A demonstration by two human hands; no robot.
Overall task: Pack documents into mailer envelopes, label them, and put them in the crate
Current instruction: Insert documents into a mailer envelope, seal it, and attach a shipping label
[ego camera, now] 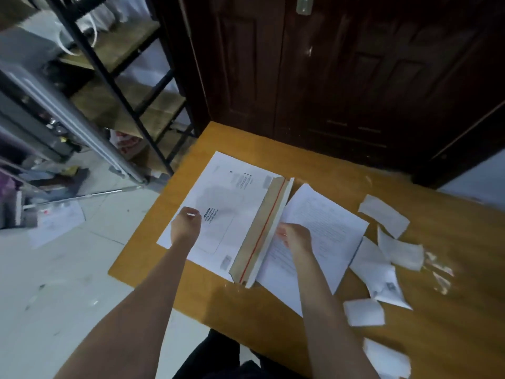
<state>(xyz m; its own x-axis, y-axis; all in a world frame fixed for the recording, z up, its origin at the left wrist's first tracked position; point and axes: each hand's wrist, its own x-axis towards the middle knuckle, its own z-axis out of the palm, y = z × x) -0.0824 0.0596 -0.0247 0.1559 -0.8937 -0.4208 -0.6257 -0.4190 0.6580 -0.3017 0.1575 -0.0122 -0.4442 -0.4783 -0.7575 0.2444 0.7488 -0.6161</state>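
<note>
A white mailer envelope lies flat on the wooden table, its brown flap with a red strip folded open toward the right. A stack of printed documents lies at the envelope's mouth, partly under the flap edge. My right hand grips the near edge of the documents beside the flap. My left hand rests on the envelope's left part with fingers curled; what it holds is unclear. No crate is in view.
Loose white labels and paper scraps lie scattered over the right of the table. A dark wooden door stands behind the table. A metal shelf rack and floor clutter sit at the left.
</note>
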